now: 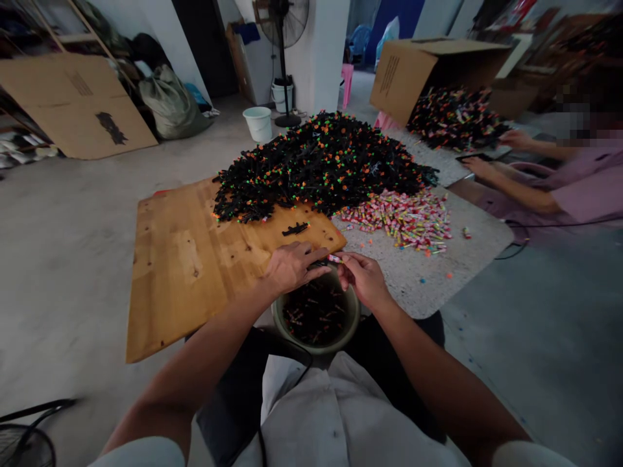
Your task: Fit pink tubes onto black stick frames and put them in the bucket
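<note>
My left hand [292,267] is closed round a black toy gun [318,263], most of it hidden by the fingers. From the right, my right hand [366,280] pinches a small pink-and-white wrapped tube [334,258], its end touching or close to the toy gun. Both hands are above a bucket [354,318] in which many dark pieces and some pale tubes lie. One loose black toy gun [295,229] rests on the wooden board [165,259] just beyond my left hand. Past it rises a big heap of black toy guns [335,155] with orange and green tips.
A pile of pink and yellow tubes [409,217] lies on the speckled tabletop [438,285]. Behind it a tipped cardboard box [403,78] spills more toys. Another person's hands [479,168] are at the right. A white bucket [257,123] and a fan [287,71] stand on the floor.
</note>
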`<state>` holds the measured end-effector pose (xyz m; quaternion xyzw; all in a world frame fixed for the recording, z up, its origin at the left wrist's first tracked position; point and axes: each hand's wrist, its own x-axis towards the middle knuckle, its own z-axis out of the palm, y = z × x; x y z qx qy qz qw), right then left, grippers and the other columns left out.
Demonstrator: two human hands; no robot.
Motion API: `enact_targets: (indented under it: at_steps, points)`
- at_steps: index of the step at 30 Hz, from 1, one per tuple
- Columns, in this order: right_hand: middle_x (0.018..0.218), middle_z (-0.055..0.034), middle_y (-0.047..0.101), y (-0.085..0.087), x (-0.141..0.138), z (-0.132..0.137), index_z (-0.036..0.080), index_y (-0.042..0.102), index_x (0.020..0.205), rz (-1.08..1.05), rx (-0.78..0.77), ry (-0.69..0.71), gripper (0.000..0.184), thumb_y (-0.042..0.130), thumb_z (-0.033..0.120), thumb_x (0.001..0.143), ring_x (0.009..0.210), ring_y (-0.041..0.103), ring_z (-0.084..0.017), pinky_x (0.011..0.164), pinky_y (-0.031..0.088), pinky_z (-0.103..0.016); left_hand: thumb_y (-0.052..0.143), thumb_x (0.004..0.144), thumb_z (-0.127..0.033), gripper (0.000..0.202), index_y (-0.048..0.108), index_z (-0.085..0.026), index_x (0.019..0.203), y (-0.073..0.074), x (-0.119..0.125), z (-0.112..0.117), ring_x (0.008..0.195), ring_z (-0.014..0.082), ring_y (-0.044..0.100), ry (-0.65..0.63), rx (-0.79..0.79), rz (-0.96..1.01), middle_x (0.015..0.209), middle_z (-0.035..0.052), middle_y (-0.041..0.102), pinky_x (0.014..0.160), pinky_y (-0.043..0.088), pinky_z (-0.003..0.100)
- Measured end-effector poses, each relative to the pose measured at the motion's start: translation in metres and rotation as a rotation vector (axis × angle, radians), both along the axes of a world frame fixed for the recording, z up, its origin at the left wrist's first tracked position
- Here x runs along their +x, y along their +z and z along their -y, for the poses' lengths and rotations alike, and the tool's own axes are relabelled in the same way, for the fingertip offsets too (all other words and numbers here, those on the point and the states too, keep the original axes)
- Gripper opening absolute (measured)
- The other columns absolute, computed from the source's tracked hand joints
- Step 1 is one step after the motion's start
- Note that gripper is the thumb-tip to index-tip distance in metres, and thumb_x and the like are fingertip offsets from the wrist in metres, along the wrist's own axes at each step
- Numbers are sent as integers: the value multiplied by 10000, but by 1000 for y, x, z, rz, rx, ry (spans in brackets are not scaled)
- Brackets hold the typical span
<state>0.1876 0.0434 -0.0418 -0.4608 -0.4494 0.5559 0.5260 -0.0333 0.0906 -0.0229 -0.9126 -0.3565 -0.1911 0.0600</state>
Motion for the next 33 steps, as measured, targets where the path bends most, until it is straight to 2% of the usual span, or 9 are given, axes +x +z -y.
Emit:
enact_targets:
  at_steps: [11,14,18,21,24,26,28,30,33]
  points:
    - [593,20,613,9,13,-3,169,795,919,44,-55,166,364,785,522,832,388,494,-99,359,387,-235,423,1061,-596,503,627,-335,1439,4,6,10,905,225,643,20,-67,-9,1109,89,694,742,486,330]
    - [578,30,600,4,15,-4,163,792,913,18,-125,211,362,793,513,819,374,474,-90,343,370,-225,438,1067,-563,457,670,-335,1387,-2,9,14,978,230,655,10,-120,36,1177,88,703,791,507,335]
    - [561,37,604,-9,21,0,154,782,900,58,-214,310,362,790,506,815,375,474,-82,357,365,-210,465,1066,-544,408,743,-312,1254,-17,15,27,938,218,693,14,-273,90,1060,71,749,817,533,337]
    - [600,13,662,-18,34,-2,153,771,915,92,-308,434,383,783,518,803,412,536,-100,404,417,-214,563,1011,-596,465,698,-284,1328,-26,14,29,1003,235,720,2,-424,131,1134,82,768,885,561,367]
    - [705,-45,750,-23,54,-20,160,771,910,353,-313,505,360,706,513,878,488,632,-139,469,472,-231,612,983,-604,550,636,-251,1404,-30,6,10,1117,243,706,-26,-472,217,1242,95,749,987,554,395]
    - [739,-64,773,-24,69,-43,163,778,879,711,-226,379,331,634,451,954,537,668,-155,519,486,-236,569,1029,-524,430,690,-214,1301,-35,-1,-18,1141,240,691,41,-412,296,1220,103,749,1038,531,408]
    - [835,-82,798,-22,81,-72,161,792,935,1012,-136,152,313,556,353,1010,667,717,-175,626,511,-243,534,1053,-418,342,719,-167,1195,-42,-6,-52,1133,253,675,157,-329,342,1181,129,746,1060,511,440]
    - [1057,-120,802,-20,88,-102,155,783,1115,1165,-108,-18,324,489,266,1036,905,744,-207,775,517,-258,548,1031,-338,295,707,-140,1182,-52,-8,-83,1129,271,649,266,-296,344,1184,155,723,1053,499,468]
    - [1303,-178,718,-19,92,-134,137,726,1286,1307,-112,-101,352,511,244,1030,1165,681,-256,941,480,-293,637,949,-323,300,682,-143,1185,-65,-8,-116,1144,293,587,407,-307,280,1202,165,685,1042,472,487]
